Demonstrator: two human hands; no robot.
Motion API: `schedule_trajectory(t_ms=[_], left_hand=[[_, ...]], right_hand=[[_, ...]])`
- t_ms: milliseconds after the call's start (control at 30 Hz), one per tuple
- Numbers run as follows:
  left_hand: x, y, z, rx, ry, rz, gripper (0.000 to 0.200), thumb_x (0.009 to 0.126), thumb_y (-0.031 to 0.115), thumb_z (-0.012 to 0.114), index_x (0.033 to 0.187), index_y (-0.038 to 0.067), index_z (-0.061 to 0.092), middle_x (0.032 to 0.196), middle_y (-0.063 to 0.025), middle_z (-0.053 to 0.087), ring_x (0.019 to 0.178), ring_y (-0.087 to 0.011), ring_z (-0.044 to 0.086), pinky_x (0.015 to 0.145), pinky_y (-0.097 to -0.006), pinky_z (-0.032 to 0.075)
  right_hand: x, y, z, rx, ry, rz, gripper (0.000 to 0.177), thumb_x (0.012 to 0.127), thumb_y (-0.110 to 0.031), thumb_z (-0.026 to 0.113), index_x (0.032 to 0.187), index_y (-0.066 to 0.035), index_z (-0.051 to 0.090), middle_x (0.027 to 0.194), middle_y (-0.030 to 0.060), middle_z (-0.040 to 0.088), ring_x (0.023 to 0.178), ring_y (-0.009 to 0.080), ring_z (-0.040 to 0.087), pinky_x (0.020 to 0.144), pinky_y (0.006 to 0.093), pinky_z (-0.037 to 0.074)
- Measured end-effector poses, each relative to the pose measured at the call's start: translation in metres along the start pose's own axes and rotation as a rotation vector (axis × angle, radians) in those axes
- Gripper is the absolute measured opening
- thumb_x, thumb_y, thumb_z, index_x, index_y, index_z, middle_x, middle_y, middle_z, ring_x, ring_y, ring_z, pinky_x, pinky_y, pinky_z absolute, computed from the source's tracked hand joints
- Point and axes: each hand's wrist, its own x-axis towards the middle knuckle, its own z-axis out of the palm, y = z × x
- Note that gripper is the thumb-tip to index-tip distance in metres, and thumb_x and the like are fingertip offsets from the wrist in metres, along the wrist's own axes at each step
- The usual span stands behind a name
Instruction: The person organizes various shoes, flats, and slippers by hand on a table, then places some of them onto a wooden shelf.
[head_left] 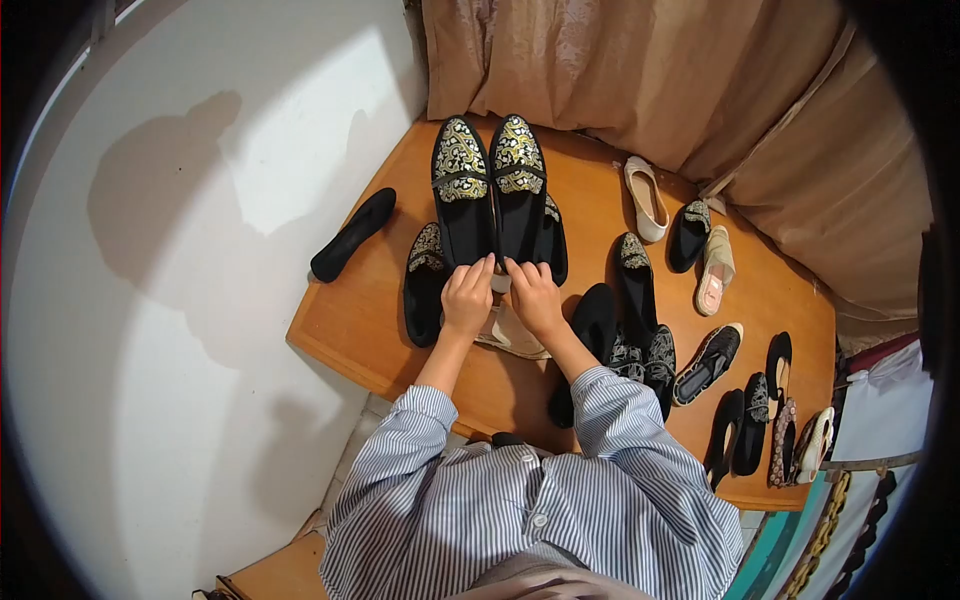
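Note:
Two black loafers with a gold, white and black pattern on the toes are held side by side, toes pointing away from me. My left hand pinches the heel of the left loafer, and my right hand grips the heel of the right loafer. Below them, partly covered, a similar patterned black shoe shows on the left and another dark shoe on the right. Under my wrists lies a beige shoe, mostly hidden by my hands.
On the wooden table a plain black shoe rests at the left. Several flats stand to the right, among them a cream flat, a beige slide and a black espadrille. A white wall and a brown curtain border the table.

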Motion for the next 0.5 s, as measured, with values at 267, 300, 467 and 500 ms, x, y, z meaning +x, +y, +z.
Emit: schedule_trajectory(t_ms=[267, 300, 467, 500], left_hand=[[-0.001, 0.0, 0.001, 0.043, -0.011, 0.037, 0.029, 0.069, 0.005, 0.055, 0.097, 0.006, 0.062, 0.086, 0.0005, 0.061, 0.067, -0.0137, 0.053, 0.063, -0.025, 0.047], [-0.001, 0.001, 0.001, 0.041, -0.017, 0.028, 0.029, 0.069, 0.004, 0.054, 0.098, 0.006, 0.062, 0.086, 0.0, 0.061, 0.068, -0.0144, 0.053, 0.063, -0.0253, 0.047], [-0.006, -0.005, -0.02, 0.058, -0.025, -0.071, 0.028, 0.071, 0.002, 0.052, 0.097, 0.002, 0.061, 0.085, -0.0057, 0.062, 0.072, -0.0204, 0.056, 0.063, -0.028, 0.047], [-0.01, -0.012, -0.026, 0.041, -0.038, -0.097, 0.029, 0.07, 0.003, 0.052, 0.098, 0.0, 0.06, 0.083, -0.0092, 0.062, 0.072, -0.024, 0.056, 0.063, -0.0309, 0.048]], right_hand=[[-0.006, 0.003, 0.0, -0.008, -0.017, -0.01, 0.046, 0.063, -0.004, 0.058, 0.108, -0.01, 0.054, 0.077, 0.0044, 0.051, 0.071, 0.0249, 0.047, 0.06, 0.0308, 0.046], [-0.007, 0.003, -0.001, -0.004, -0.025, -0.009, 0.045, 0.063, -0.004, 0.057, 0.108, -0.01, 0.054, 0.077, 0.0043, 0.051, 0.071, 0.0251, 0.048, 0.06, 0.031, 0.046], [0.003, -0.019, 0.002, 0.093, -0.078, -0.056, 0.04, 0.07, -0.008, 0.052, 0.11, -0.01, 0.054, 0.077, 0.0042, 0.05, 0.07, 0.0258, 0.049, 0.06, 0.0322, 0.047], [0.006, -0.027, 0.005, 0.113, -0.108, -0.074, 0.04, 0.071, -0.008, 0.052, 0.11, -0.01, 0.054, 0.077, 0.0042, 0.05, 0.07, 0.0256, 0.049, 0.059, 0.0322, 0.047]])
